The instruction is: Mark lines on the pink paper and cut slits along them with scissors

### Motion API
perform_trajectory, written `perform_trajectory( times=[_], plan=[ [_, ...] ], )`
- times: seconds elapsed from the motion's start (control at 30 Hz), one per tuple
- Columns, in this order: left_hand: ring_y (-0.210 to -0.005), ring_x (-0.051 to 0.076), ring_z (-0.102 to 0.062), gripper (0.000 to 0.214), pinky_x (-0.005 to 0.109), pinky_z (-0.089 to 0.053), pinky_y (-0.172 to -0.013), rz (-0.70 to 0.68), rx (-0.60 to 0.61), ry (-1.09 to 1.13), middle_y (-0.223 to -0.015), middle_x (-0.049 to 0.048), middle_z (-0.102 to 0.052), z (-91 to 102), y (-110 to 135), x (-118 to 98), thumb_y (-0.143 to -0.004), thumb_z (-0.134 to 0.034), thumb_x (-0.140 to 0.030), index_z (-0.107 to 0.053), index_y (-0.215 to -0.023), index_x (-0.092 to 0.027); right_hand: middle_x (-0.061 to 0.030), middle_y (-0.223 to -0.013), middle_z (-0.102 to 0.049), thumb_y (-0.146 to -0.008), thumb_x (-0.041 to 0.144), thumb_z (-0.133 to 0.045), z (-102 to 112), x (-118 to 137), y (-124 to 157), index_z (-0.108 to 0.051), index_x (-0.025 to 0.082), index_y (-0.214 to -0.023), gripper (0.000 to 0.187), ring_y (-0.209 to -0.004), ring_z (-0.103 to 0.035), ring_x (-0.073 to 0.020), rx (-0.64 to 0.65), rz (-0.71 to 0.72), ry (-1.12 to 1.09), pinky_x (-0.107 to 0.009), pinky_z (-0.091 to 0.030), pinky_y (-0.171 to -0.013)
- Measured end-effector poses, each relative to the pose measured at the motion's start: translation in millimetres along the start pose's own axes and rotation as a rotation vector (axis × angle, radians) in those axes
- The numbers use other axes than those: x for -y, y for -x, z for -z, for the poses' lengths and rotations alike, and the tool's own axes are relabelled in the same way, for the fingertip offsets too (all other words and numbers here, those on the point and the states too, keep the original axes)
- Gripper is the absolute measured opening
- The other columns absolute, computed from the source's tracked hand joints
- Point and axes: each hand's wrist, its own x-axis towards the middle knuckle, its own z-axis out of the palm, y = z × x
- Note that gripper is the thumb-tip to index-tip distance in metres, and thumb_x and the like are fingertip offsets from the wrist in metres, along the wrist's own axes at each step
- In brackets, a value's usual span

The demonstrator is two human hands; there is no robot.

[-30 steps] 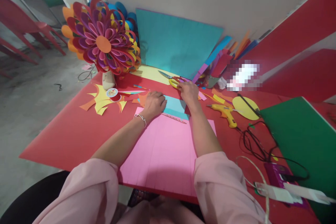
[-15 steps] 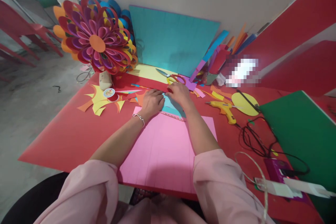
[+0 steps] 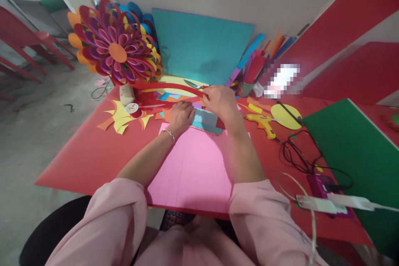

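Note:
My right hand (image 3: 220, 100) is closed on one end of a long red paper strip (image 3: 165, 87), which arches up and to the left above the table toward the paper flower (image 3: 116, 52). My left hand (image 3: 181, 116) rests with curled fingers on a stack of paper pieces, teal strips (image 3: 207, 120) beside it, just past the far edge of a pink sheet (image 3: 190, 168). Scissors (image 3: 191, 84) lie just beyond my right hand on a yellow sheet.
A yellow glue gun (image 3: 263, 123) lies to the right with black cables (image 3: 299, 156) and a purple device (image 3: 324, 187). A green board (image 3: 352, 149) is at far right, a teal sheet (image 3: 202, 45) against the wall, yellow and orange offcuts (image 3: 120, 120) and a tape roll (image 3: 132, 108) at left.
My right hand moved from the scissors to the paper pile, took hold of a red strip and lifted it. My left hand stayed on the papers.

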Motion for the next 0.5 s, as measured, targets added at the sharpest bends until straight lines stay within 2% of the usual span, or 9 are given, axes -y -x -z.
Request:
perform_trajectory(
  times=[0.07, 0.13, 0.2, 0.27, 0.4, 0.5],
  plan=[
    [-0.114, 0.033, -0.061, 0.035, 0.052, -0.040, -0.095, -0.056, 0.013, 0.008, -0.120, 0.0145, -0.075, 6.3, 2.9, -7.6, -0.104, -0.044, -0.036, -0.075, -0.102, -0.021, -0.0119, -0.096, -0.080, -0.099, 0.022, -0.050, 19.1, 1.2, 14.0, -0.081, 0.016, -0.101, 0.032, -0.092, -0.071, -0.0273, -0.017, -0.025, -0.007, -0.035, -0.049, -0.080],
    [-0.113, 0.033, -0.061, 0.029, 0.051, -0.040, -0.097, -0.221, 0.090, 0.025, -0.116, 0.0132, -0.074, 12.0, 9.5, -18.4, -0.100, -0.052, -0.040, -0.075, -0.101, -0.024, -0.0105, -0.093, -0.079, -0.100, 0.025, -0.050, 33.5, 0.4, 34.5, -0.081, 0.018, -0.104, 0.032, -0.090, -0.072, -0.0276, -0.067, -0.066, -0.021, -0.035, -0.049, -0.080],
    [-0.111, 0.032, -0.061, 0.023, 0.050, -0.040, -0.098, -0.422, 0.203, 0.028, -0.111, 0.0124, -0.074, 15.2, 17.4, -29.9, -0.097, -0.057, -0.039, -0.075, -0.102, -0.025, -0.0092, -0.096, -0.080, -0.102, 0.028, -0.050, 40.6, -1.2, 62.5, -0.081, 0.020, -0.108, 0.032, -0.092, -0.073, -0.0287, -0.138, -0.123, -0.052, -0.037, -0.051, -0.081],
    [-0.106, 0.031, -0.062, 0.023, 0.049, -0.040, -0.095, -0.522, 0.271, 0.014, -0.100, 0.0128, -0.072, 15.2, 23.1, -38.7, -0.098, -0.053, -0.030, -0.075, -0.100, -0.024, -0.0079, -0.102, -0.081, -0.104, 0.029, -0.049, 39.3, -1.8, 96.0, -0.081, 0.022, -0.113, 0.033, -0.097, -0.074, -0.0291, -0.210, -0.156, -0.110, -0.038, -0.053, -0.085],
    [-0.090, 0.028, -0.061, 0.028, 0.045, -0.042, -0.084, -0.451, 0.249, 0.004, -0.084, 0.0115, -0.068, 13.0, 22.4, -43.4, -0.098, -0.047, -0.017, -0.074, -0.090, -0.022, -0.0075, -0.118, -0.081, -0.108, 0.032, -0.047, 19.3, 2.7, 163.9, -0.079, 0.024, -0.119, 0.036, -0.108, -0.074, -0.0253, -0.365, -0.193, -0.305, -0.037, -0.055, -0.097],
    [-0.090, 0.027, -0.062, 0.026, 0.043, -0.045, -0.081, -0.354, 0.189, 0.012, -0.088, 0.0120, -0.068, 15.0, 21.4, -42.7, -0.096, -0.048, -0.014, -0.074, -0.095, -0.021, -0.0073, -0.116, -0.081, -0.108, 0.034, -0.049, 1.3, 5.2, 203.4, -0.080, 0.026, -0.118, 0.034, -0.108, -0.076, -0.0234, -0.506, -0.197, -0.413, -0.038, -0.057, -0.102]
  ],
)
